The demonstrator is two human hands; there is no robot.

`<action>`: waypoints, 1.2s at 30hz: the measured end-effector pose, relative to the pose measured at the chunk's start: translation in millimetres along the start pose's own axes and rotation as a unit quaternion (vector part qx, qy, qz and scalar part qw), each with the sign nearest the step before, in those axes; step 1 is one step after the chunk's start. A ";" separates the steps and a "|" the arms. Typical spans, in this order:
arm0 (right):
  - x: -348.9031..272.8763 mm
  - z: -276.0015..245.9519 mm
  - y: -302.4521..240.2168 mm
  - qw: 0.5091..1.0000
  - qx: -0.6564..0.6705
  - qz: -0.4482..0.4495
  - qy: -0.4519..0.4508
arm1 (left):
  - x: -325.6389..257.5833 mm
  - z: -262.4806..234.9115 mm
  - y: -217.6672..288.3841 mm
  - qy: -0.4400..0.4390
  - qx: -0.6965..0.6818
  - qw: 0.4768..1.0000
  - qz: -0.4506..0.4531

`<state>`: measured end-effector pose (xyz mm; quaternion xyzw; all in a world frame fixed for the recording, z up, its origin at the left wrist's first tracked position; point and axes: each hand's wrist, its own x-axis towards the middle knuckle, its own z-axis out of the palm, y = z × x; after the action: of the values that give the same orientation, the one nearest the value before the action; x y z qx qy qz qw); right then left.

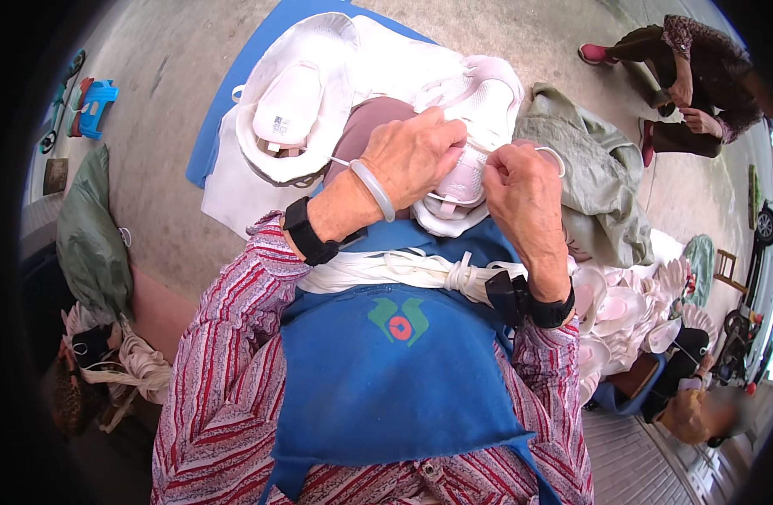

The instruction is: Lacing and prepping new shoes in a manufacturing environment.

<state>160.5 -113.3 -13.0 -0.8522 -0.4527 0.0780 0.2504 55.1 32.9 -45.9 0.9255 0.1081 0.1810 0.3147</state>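
Observation:
A pale pink and white shoe upper (481,88) lies in front of me, over my lap, with its toe end away from my body. Above its tongue, my left hand (416,156) has thumb and fingers pinched on a white shoelace (340,161), whose end sticks out near my wrist. Opposite it, my right hand (525,198) is also closed in a pinch on lace, and a loop curls out beside the knuckles. Both hands are close together over the lacing. A bundle of white laces (386,268) is tied across my waist on the blue apron (386,379).
Another white shoe upper (336,50) lies to the left on blue cloth (210,139). Grey-green fabric (584,160) is at the right. Many pink uppers (614,316) are heaped lower right. A green sack (96,231) stands left. Two people sit on the right.

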 end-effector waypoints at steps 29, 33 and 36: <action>-6.9 25.7 14.8 0.953 0.274 0.133 0.002 | -2.1 4.2 -2.8 0.006 -0.029 0.999 -0.024; -12.1 26.4 5.1 0.990 0.112 -0.002 0.088 | -2.2 0.8 -0.1 -0.001 -0.021 0.999 -0.034; -13.6 30.7 -1.0 0.987 0.113 -0.012 0.111 | -2.3 0.7 1.5 -0.004 -0.025 0.999 -0.037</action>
<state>140.8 -112.9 -40.2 -0.8162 -0.4207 0.0299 0.3947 53.4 30.6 -46.1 0.9135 0.1365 0.1685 0.3443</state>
